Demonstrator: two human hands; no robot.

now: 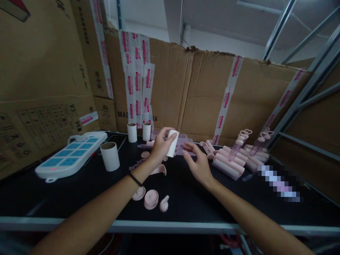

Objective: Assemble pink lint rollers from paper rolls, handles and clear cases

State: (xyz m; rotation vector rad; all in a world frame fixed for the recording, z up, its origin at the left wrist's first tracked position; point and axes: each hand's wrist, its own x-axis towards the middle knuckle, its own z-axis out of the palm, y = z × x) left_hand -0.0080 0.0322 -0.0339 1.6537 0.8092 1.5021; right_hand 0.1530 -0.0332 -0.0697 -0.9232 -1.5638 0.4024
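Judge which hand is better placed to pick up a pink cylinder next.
Probably the right hand: it looks open and empty, and is nearer the pink cylinders, while the left hand already holds a white roll.

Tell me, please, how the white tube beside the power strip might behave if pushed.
Standing upright, the white tube might tip if pushed high. Its round side could let it roll once down. Its open top suggests it's light.
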